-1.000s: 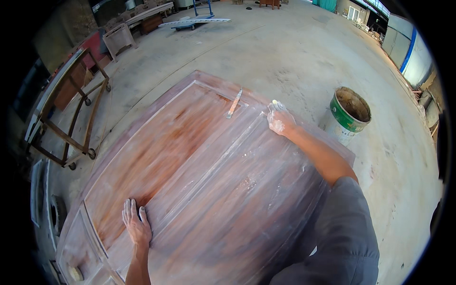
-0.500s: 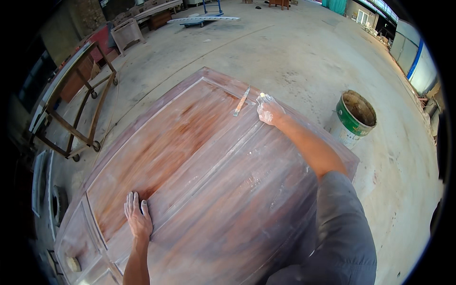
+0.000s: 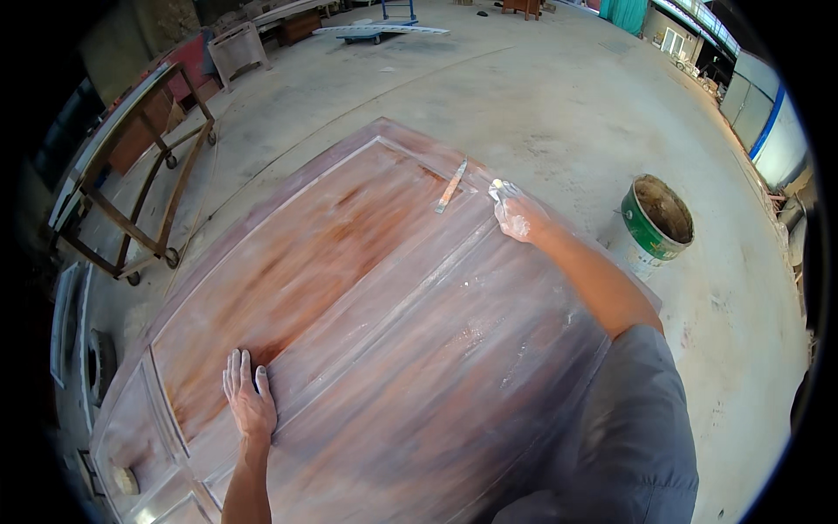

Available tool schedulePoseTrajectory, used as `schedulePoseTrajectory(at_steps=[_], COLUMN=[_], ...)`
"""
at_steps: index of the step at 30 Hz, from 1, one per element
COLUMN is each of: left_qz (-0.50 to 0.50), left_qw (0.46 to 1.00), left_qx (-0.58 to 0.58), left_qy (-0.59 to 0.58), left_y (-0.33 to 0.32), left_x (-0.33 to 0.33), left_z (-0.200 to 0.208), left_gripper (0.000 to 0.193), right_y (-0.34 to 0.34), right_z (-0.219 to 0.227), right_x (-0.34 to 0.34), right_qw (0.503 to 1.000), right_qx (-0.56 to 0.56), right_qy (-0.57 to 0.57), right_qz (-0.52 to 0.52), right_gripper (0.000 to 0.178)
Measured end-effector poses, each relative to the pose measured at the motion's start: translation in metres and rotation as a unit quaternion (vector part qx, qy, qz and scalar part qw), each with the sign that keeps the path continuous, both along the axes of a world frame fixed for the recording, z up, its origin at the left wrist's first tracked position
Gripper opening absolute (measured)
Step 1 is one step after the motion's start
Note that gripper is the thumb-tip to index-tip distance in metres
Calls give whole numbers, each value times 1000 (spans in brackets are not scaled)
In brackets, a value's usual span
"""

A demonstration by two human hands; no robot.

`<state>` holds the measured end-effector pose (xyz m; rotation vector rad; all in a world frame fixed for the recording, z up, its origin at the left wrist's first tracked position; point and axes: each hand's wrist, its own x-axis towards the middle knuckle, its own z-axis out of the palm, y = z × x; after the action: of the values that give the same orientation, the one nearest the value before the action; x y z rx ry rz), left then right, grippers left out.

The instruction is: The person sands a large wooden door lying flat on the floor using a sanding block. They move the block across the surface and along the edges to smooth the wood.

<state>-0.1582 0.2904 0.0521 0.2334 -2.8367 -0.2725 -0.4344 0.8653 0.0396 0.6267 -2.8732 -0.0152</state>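
A large wooden panel (image 3: 384, 297), reddish brown and dusted with white powder, lies below me with raised mouldings dividing it. My left hand (image 3: 251, 402) rests flat on it, fingers stretched and whitened with dust. At the panel's far right edge, my right hand (image 3: 519, 214) is closed, dusty at the knuckles, with a small pale-yellow bit showing at its fingers. What it grips is mostly hidden. Just left of that hand lies a narrow flat tool (image 3: 451, 186) with an orange-streaked surface. A pale rounded block (image 3: 127, 480) sits on the panel at the lower left.
Beyond the right edge stands a green-and-white bucket (image 3: 655, 223), its inside crusted brown. A wheeled metal rack (image 3: 144, 170) stands on the left, above a dark tyre (image 3: 101, 365). A blue trolley (image 3: 360, 37) is far back on the concrete floor (image 3: 559, 96).
My right hand has slid a little to the right and nearer along the panel's far edge, away from the narrow tool. My left hand stays flat in place. The whole view has shifted slightly.
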Motion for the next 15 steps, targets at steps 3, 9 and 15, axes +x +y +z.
schedulePoseTrajectory(at_steps=[3,9,15], left_qz=[6,-10,9], left_qw=[1000,1000,1000], left_qx=[-4,-2,-3], left_qy=[2,-6,-3], left_y=[5,2,6], left_x=[-3,-10,0], left_z=[3,7,2], left_gripper=[48,48,48], right_y=[26,-11,3], right_z=[-15,-10,-15], right_x=[17,-34,9], right_qw=[982,988,993], right_qx=[-104,75,-42], right_qy=[149,-117,104], right_qz=[52,-71,-24], right_gripper=[26,24,26])
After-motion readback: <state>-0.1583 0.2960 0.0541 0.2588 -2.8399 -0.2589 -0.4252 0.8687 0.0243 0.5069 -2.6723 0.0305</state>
